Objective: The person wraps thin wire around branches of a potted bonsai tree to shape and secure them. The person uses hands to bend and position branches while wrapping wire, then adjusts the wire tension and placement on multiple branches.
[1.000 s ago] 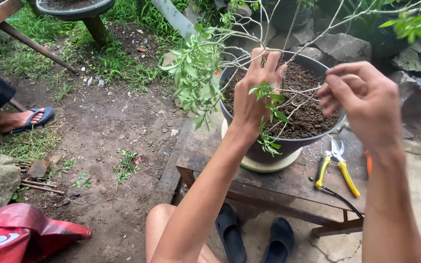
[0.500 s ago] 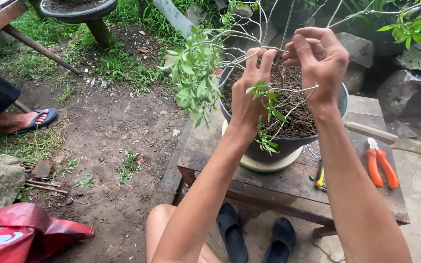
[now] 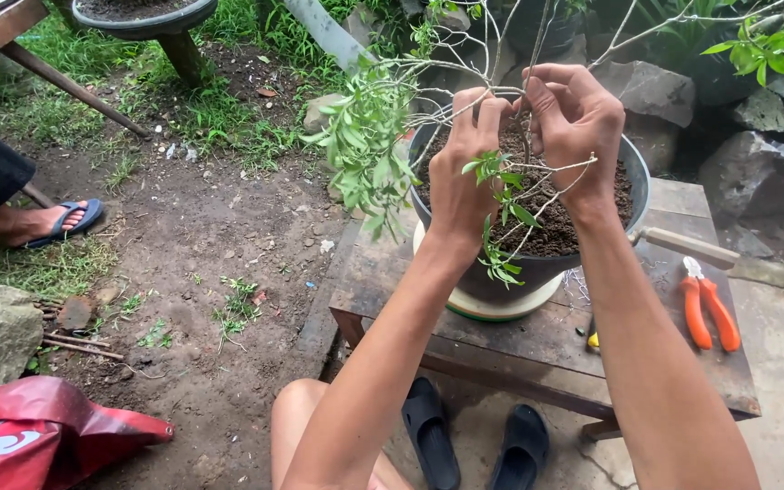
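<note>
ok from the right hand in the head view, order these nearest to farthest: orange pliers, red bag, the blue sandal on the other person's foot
From the right hand:
1. Orange pliers, on the wooden table just below and to its right.
2. Blue sandal, across the dirt at the far left.
3. Red bag, bottom left corner, farthest.

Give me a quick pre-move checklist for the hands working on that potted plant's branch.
1. Left hand on the thin branch: ok, fingers pinch it.
2. Right hand on the same spot: ok, fingers curled beside the left.
3. Pot seated on the wooden table: ok, upright.
4. Orange cutters within reach: ok, lying on the table to the right.
5. Wire on the branch: cannot tell, too fine.
</note>
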